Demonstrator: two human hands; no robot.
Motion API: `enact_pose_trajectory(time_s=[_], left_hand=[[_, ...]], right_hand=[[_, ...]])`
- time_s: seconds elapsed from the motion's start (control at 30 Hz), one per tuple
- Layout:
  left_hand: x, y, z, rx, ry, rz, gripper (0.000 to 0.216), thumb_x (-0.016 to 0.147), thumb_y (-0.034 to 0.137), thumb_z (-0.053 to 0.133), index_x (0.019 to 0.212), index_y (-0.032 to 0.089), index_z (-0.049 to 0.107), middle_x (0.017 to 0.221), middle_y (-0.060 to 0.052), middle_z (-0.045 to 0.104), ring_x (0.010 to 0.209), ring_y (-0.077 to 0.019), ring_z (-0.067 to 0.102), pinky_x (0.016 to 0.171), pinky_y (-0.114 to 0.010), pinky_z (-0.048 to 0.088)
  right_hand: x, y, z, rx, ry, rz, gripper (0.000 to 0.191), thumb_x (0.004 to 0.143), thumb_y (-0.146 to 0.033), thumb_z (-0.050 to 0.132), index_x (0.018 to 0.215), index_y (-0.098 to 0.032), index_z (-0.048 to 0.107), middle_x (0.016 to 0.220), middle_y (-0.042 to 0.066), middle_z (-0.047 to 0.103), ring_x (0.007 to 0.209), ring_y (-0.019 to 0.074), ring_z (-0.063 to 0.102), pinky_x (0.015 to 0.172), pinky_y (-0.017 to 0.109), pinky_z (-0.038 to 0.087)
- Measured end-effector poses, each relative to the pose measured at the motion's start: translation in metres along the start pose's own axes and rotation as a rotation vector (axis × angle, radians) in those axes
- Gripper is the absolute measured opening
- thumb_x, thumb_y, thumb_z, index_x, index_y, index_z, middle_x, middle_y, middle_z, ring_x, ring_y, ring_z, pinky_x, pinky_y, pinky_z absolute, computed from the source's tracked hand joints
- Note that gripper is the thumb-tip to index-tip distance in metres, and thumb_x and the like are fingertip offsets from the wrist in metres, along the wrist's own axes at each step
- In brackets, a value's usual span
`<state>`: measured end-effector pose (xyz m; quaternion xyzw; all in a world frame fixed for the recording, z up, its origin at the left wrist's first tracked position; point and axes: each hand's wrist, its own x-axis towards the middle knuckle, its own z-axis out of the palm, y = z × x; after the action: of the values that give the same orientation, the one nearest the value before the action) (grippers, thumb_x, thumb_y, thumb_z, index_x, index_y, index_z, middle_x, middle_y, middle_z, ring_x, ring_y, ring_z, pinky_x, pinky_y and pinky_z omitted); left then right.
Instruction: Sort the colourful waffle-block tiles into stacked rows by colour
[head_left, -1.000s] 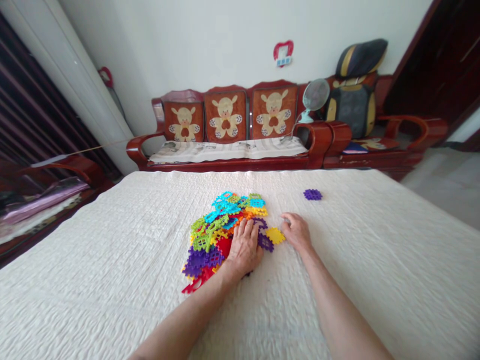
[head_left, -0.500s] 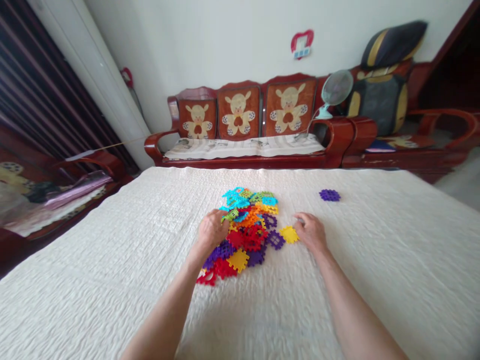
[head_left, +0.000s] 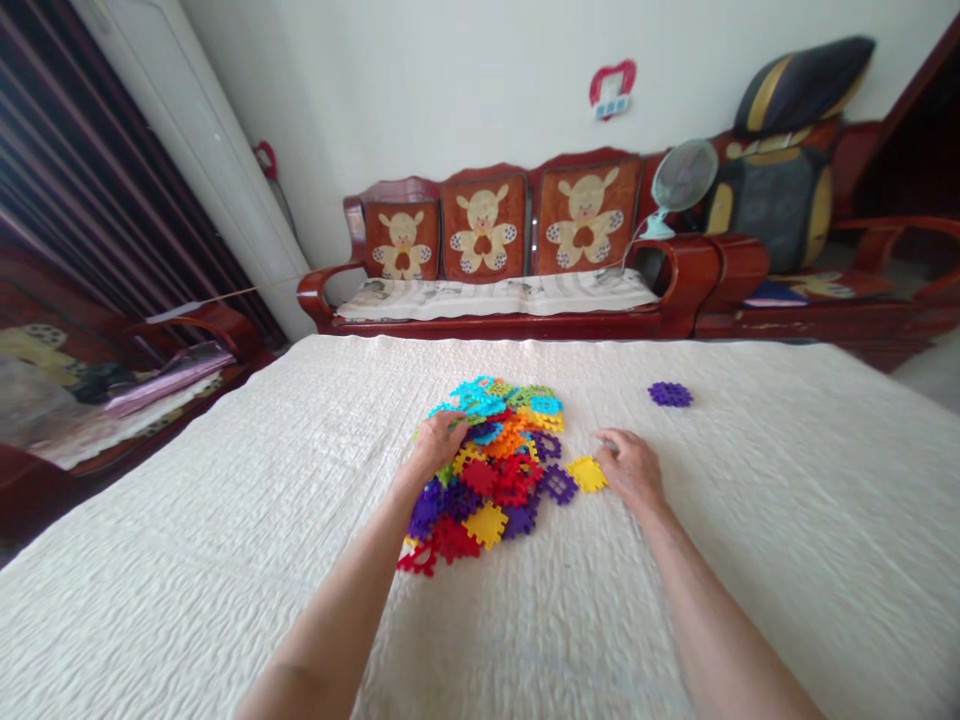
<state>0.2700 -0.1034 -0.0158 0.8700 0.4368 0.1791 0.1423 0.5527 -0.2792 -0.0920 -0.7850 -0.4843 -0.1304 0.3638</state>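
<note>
A heap of colourful plastic interlocking tiles with toothed edges (head_left: 514,478) lies on the bedspread in front of me. My left hand (head_left: 441,440) rests over the heap's upper left side, thumb and fingers closed on a green tile (head_left: 471,419) that is mostly hidden. Beside the heap on the right, my right hand (head_left: 632,468) hovers low with its fingers loosely curved and thumb apart, nothing visible in it. Close to its thumb lies a yellow tile (head_left: 587,474), with a purple window-shaped tile (head_left: 558,485) just left of that.
Apart from the heap, purple tiles (head_left: 670,394) lie at the far right on the white quilted cover (head_left: 225,500). Beyond the far edge stands a wooden sofa (head_left: 480,326) with bear cushions. A fan (head_left: 679,180) sits near its right arm.
My left hand has shifted slightly up over the heap, and the green tile at its fingertips shows less. My right hand stays by the yellow tile. The view has turned slightly left.
</note>
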Motion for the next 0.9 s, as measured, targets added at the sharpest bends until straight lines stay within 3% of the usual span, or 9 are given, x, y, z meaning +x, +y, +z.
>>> enact_pose_trajectory(time_s=[0.13,0.2,0.33,0.47,0.6,0.8,0.9], left_hand=[[0.005,-0.008,-0.007,-0.016,0.186,-0.138,0.037,0.089,0.031,0.048,0.12,0.018,0.062,0.117,-0.008,0.067,0.108,-0.0186,0.061,0.095,-0.028,0.045],[0.0,-0.011,-0.013,-0.002,0.222,-0.141,0.035,0.089,0.03,0.045,0.114,0.017,0.065,0.111,-0.009,0.068,0.1,-0.0179,0.063,0.091,-0.028,0.046],[-0.018,-0.008,-0.02,0.08,0.1,-0.071,0.028,0.086,0.032,0.047,0.09,0.02,0.072,0.092,-0.005,0.07,0.084,-0.0155,0.064,0.079,-0.025,0.046],[-0.025,0.003,-0.013,0.239,-0.029,-0.03,0.034,0.085,0.044,0.05,0.101,0.02,0.069,0.099,-0.008,0.069,0.095,-0.0208,0.062,0.084,-0.029,0.046],[-0.019,0.017,-0.003,0.344,-0.059,-0.031,0.048,0.08,0.054,0.055,0.111,0.017,0.063,0.107,-0.012,0.067,0.104,-0.0261,0.059,0.09,-0.034,0.045],[-0.005,0.027,0.0,0.374,-0.104,-0.054,0.027,0.083,0.033,0.051,0.102,0.021,0.066,0.099,-0.008,0.07,0.096,-0.0221,0.063,0.081,-0.03,0.046],[-0.002,0.022,-0.001,0.286,-0.079,-0.103,0.026,0.084,0.03,0.047,0.097,0.023,0.068,0.09,-0.005,0.071,0.088,-0.0193,0.065,0.074,-0.026,0.045]], right_hand=[[0.001,0.0,0.0,0.01,-0.005,0.003,0.029,0.071,-0.019,0.046,0.09,-0.018,0.069,0.093,0.008,0.071,0.089,0.0218,0.063,0.086,0.034,0.047],[0.001,0.001,0.0,0.011,-0.005,0.003,0.03,0.071,-0.019,0.046,0.09,-0.018,0.069,0.093,0.008,0.071,0.089,0.0217,0.063,0.087,0.034,0.047],[0.0,0.001,0.001,0.004,-0.008,0.005,0.03,0.072,-0.019,0.046,0.091,-0.017,0.069,0.094,0.009,0.071,0.09,0.0217,0.064,0.087,0.033,0.047],[0.001,0.001,0.0,0.001,-0.017,0.0,0.03,0.073,-0.019,0.046,0.091,-0.017,0.069,0.094,0.009,0.071,0.091,0.0216,0.064,0.087,0.033,0.047],[0.001,0.001,0.0,-0.001,-0.018,-0.002,0.03,0.073,-0.018,0.045,0.091,-0.017,0.069,0.093,0.009,0.071,0.09,0.0219,0.064,0.087,0.034,0.047],[0.001,-0.001,-0.001,0.003,-0.013,-0.007,0.03,0.072,-0.017,0.045,0.09,-0.016,0.068,0.094,0.009,0.071,0.09,0.0213,0.064,0.087,0.033,0.047],[0.001,-0.003,-0.002,0.001,-0.013,-0.009,0.03,0.072,-0.016,0.044,0.089,-0.017,0.068,0.093,0.009,0.071,0.089,0.0211,0.064,0.086,0.032,0.046]])
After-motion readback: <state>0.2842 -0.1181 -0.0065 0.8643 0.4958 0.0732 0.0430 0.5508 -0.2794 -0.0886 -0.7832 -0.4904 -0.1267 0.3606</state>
